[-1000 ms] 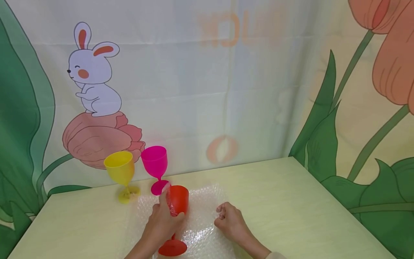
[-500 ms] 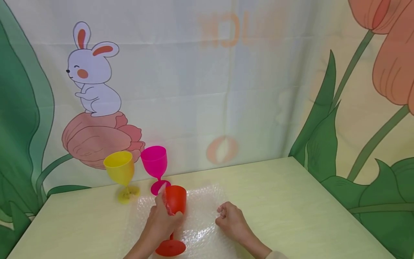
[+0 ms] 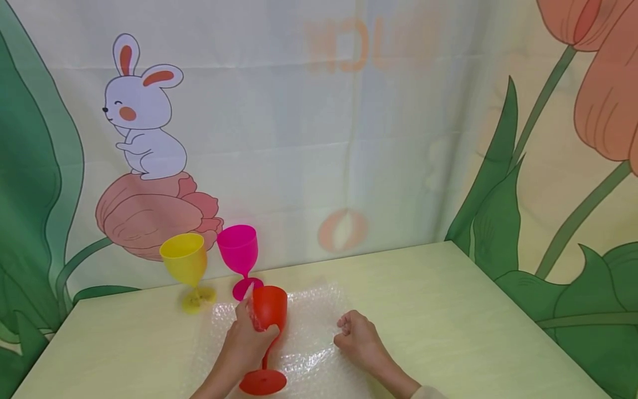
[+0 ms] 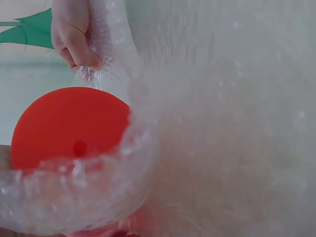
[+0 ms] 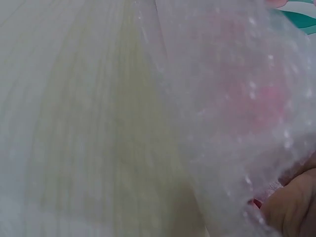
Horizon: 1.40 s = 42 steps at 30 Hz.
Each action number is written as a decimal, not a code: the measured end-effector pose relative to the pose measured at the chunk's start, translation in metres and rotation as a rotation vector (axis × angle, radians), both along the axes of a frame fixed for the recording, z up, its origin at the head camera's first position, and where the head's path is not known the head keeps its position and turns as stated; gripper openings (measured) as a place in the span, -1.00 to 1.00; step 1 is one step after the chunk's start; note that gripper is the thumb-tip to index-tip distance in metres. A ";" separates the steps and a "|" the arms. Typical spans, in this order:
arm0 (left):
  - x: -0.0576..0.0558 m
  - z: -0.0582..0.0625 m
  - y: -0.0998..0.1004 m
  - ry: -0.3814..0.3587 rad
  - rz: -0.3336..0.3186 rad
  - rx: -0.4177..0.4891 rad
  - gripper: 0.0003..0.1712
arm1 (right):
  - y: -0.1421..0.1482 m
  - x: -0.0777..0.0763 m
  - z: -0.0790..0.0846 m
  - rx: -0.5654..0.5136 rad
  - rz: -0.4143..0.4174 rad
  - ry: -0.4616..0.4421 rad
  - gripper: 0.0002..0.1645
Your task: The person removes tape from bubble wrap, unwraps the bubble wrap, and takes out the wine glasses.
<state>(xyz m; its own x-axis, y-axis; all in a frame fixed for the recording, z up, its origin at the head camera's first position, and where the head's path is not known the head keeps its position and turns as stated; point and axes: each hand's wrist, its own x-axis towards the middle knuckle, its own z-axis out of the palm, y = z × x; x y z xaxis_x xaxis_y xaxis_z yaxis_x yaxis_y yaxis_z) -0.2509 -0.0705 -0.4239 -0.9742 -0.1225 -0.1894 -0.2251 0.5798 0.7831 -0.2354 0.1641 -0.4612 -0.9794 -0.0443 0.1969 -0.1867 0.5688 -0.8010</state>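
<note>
My left hand (image 3: 241,341) grips the bowl of a red goblet (image 3: 273,307), its thumb across the front and a piece of bubble wrap along the left side. The goblet stands upright over the sheet of bubble wrap (image 3: 314,327). In the left wrist view, a fold of the wrap curves around the red goblet (image 4: 69,123) and hides its lower part. To the right, my right hand (image 3: 364,341) has its fingers curled and pinches the wrap's edge, which also shows in the left wrist view. Wrap fills much of the right wrist view, blurred.
Behind the left hand stand a yellow goblet (image 3: 184,257) and a pink goblet (image 3: 239,246), both upright near the table's back edge. The pale table (image 3: 448,321) extends to the right. A printed curtain (image 3: 279,138) hangs behind it.
The left hand and the red goblet have shifted slightly left. My right hand has moved a little to the right, still pinching the wrap.
</note>
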 end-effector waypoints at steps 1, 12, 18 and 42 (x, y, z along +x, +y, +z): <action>0.001 0.000 0.001 0.005 0.006 -0.015 0.23 | 0.000 0.000 0.000 0.001 0.000 0.004 -0.75; 0.005 0.003 0.006 0.071 0.001 -0.153 0.27 | -0.002 0.000 -0.001 0.002 -0.009 0.018 -0.75; 0.007 0.002 0.009 0.090 -0.043 -0.218 0.01 | -0.001 0.000 -0.003 0.006 -0.001 0.043 -0.76; 0.006 0.005 -0.009 0.034 -0.034 -0.247 0.09 | -0.001 0.000 -0.002 0.011 -0.011 0.024 -0.77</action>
<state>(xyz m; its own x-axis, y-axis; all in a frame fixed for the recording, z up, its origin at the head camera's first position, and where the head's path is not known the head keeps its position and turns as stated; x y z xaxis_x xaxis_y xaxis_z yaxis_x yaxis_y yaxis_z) -0.2451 -0.0794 -0.4192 -0.9840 -0.1277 -0.1246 -0.1778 0.7617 0.6231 -0.2355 0.1627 -0.4627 -0.9749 -0.0361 0.2196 -0.1994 0.5795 -0.7902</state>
